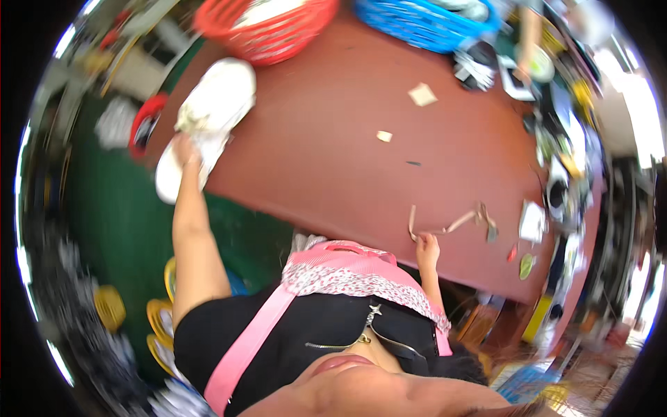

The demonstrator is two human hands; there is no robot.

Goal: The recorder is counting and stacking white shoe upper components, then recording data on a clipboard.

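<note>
My left hand (186, 149), out at the table's left edge, is closed on a white shoe-shaped piece (169, 174) that overhangs the edge; motion blur hides its exact kind. Just beyond it lies a larger white rounded piece (221, 94), touching or overlapping it. Near the front edge, the fingers of my right hand (427, 249) pinch one end of a thin beige strip (455, 224). The strip lies in bends across the table to the right, ending by a small greyish tip.
The reddish-brown table (326, 153) carries a red basket (267, 31) and a blue basket (431, 24) at the far side. Small paper scraps (422, 94) lie mid-table. Tools and clutter line the right edge. Another person's hand (524, 69) is at the far right. Yellow-rimmed items (161, 320) stand lower left.
</note>
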